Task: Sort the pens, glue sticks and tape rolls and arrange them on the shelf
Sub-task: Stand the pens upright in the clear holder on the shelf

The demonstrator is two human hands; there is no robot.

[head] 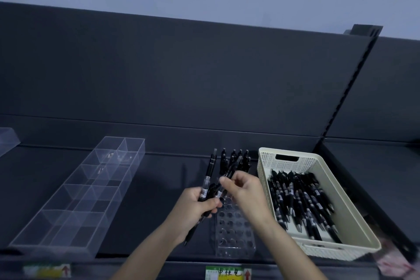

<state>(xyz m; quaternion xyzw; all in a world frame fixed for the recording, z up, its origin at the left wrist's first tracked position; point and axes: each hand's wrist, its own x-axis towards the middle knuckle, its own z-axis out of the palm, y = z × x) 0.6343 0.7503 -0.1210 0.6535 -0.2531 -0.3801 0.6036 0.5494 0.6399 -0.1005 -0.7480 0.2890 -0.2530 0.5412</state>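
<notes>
My left hand (197, 203) grips a bundle of black pens (209, 171) above a clear pen stand with round holes (235, 232). My right hand (244, 188) pinches one of those pens near its upper part, right beside the left hand. Several black pens (236, 159) stand upright in the stand's far rows. A cream perforated basket (354, 213) to the right holds many more black pens (302, 202) lying flat. No glue sticks or tape rolls are in view.
A long clear divided organizer (91, 188) lies on the dark shelf (159, 188) to the left. Another clear box corner (6, 140) shows at the far left. Price labels (223, 273) sit on the shelf's front edge. A slotted upright (350, 84) rises behind the basket.
</notes>
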